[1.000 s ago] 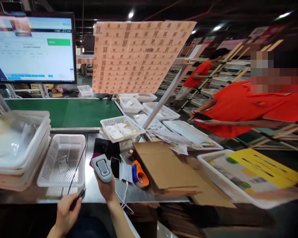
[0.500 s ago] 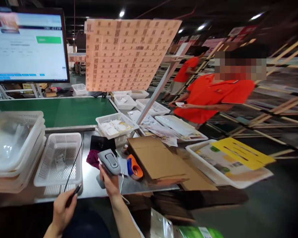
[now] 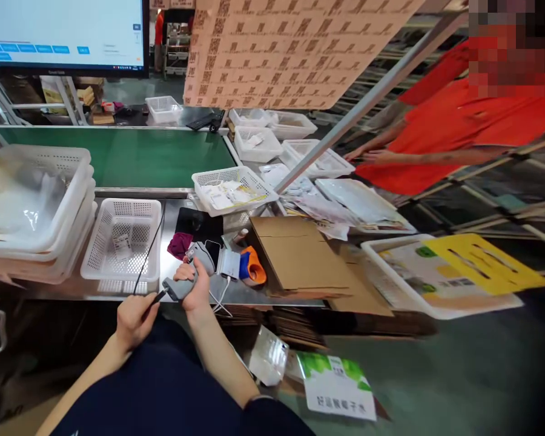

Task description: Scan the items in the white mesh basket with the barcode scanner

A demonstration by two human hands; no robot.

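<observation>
My right hand [image 3: 195, 289] is clamped on the scanner [image 3: 191, 272], left fingers [image 3: 138, 306] pinch its cable plug [image 3: 157, 297] — seating the plug needs straight alignment.

the scanner [image 3: 195, 269] in the right grip [image 3: 194, 289] is grey, its cable [image 3: 146, 257] black. just past it lie a maroon cloth [image 3: 180, 243] and an orange-and-blue tape dispenser [image 3: 252, 266]. beyond are white mesh baskets [image 3: 123, 242], a green belt [image 3: 122, 157], brown cardboard [image 3: 300, 254], a peach sheet [image 3: 295, 48] patterned with dark code squares, and a yellow card [image 3: 485, 263] far right.
</observation>
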